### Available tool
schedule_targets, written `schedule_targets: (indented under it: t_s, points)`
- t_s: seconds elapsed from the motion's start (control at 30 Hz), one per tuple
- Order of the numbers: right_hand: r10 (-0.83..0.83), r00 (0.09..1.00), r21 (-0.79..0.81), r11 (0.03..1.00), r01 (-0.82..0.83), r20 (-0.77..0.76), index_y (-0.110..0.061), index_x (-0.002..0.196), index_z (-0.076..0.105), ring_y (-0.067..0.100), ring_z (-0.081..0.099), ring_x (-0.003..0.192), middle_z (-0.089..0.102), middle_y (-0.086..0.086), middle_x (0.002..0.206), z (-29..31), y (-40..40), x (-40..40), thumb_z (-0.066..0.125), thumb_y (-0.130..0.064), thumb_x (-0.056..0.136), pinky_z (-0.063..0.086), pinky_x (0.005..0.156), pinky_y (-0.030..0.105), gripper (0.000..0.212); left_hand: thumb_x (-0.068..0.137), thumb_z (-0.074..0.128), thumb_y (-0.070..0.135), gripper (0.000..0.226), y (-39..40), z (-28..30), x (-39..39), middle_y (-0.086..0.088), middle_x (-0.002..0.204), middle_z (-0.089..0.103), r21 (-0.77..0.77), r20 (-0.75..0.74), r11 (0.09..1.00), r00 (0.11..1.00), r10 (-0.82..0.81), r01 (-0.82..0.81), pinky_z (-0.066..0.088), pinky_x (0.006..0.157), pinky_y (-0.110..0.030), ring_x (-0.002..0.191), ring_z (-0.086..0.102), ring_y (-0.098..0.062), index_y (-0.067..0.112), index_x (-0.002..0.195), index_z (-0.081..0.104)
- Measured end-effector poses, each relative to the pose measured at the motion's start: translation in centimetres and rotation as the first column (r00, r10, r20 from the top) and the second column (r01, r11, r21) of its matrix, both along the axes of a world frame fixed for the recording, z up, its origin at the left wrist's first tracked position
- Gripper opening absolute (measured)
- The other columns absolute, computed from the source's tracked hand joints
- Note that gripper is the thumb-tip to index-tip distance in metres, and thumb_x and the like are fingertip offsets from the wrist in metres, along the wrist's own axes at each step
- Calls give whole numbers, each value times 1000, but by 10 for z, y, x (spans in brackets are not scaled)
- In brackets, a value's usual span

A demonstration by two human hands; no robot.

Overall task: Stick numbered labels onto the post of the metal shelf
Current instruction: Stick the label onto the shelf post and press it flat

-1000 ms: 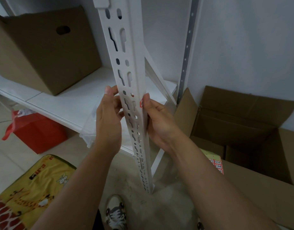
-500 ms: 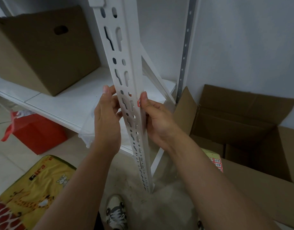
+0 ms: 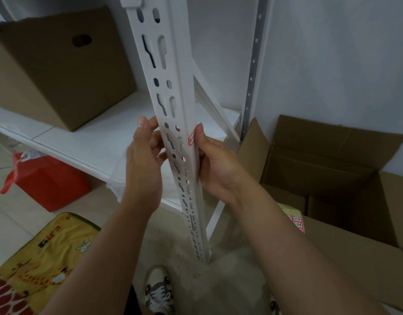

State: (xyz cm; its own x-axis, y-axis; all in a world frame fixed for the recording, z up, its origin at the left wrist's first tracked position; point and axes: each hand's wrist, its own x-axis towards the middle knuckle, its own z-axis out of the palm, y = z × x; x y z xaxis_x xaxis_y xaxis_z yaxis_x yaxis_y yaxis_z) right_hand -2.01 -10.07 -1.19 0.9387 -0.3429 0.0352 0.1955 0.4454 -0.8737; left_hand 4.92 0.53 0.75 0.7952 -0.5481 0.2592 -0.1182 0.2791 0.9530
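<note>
The white slotted shelf post runs from the top centre down to the floor. A small red-bordered numbered label sits on the post's right front edge at mid height. My right hand wraps the post's right side, with its thumb tip touching the label. My left hand rests against the post's left side, fingers curled at its edge. A clear plastic bag shows behind my left hand; whether that hand grips it I cannot tell. A sheet of more numbered labels lies at the right, by the open box.
A closed cardboard box stands on the white shelf board. A large open cardboard box fills the right side. A red bag and a yellow giraffe mat lie on the floor at left. My shoe is below.
Both hands stay at the same height on the post. My right thumb has slid slightly, so more of the label shows on the post's edge.
</note>
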Motion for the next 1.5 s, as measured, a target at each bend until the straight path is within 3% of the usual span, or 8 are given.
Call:
schedule_targets:
  t_s: [0.27,0.53,0.77,0.97,1.07,1.17,1.3,1.5]
  points:
    - [44,999,29,999,-44,3,-5,115,67,30,63,101,68,16,110,3,-3,-1,50,-51,83,48,98,45,58,97,27,50,47,-2,-2,-3,-6,109,72,-15,-10,1000,1000,7,-7,49,95,-41,105,67,-21,25,112,63]
    - [70,997,34,997,-68,-44,-8,125,62,36,55,122,62,20,125,-1,-5,-1,28,-61,91,43,105,48,71,100,25,48,46,1,0,-1,-4,110,72,2,-7,1000,1000,-16,16,48,92,-38,106,67,-18,26,114,63]
    - [-6,997,41,999,9,-74,-3,117,66,38,60,115,66,21,117,3,-4,4,51,-54,84,46,101,49,63,98,27,48,45,0,0,0,-5,111,71,7,3,1000,1000,-25,25,48,95,-40,107,66,-19,28,113,64]
    - [-120,984,-129,986,103,-135,-14,98,73,24,70,97,74,11,101,5,-3,2,42,-50,95,54,91,38,48,100,26,47,44,0,-1,1,-5,110,72,11,5,1000,1000,-12,12,49,96,-41,105,67,-19,28,110,65]
    - [-162,976,-191,973,133,-147,-19,103,72,24,69,102,73,9,105,1,0,3,36,-57,94,49,98,44,53,102,25,46,44,1,0,1,-4,109,72,16,16,1000,1000,-11,11,49,97,-43,105,67,-18,30,108,65]
    - [-134,981,-139,984,114,-142,-15,110,70,25,66,107,71,11,111,-2,3,1,28,-63,92,45,102,47,66,99,25,48,44,2,2,0,-3,106,73,19,33,1000,999,-22,21,49,92,-40,103,68,-18,34,104,67]
    - [-159,983,-205,969,137,-95,-22,107,73,24,68,105,73,6,109,1,5,0,42,-65,81,48,99,48,59,99,24,47,46,3,2,-1,-4,106,73,13,52,999,998,-32,32,49,91,-39,103,68,-18,31,108,66]
    - [-111,992,-142,984,103,-53,-9,111,70,34,66,106,70,18,110,5,5,-2,48,-59,82,48,99,49,63,99,28,46,45,-3,-3,-1,-6,110,72,-10,8,1000,1000,0,0,48,93,-38,107,66,-20,26,113,66]
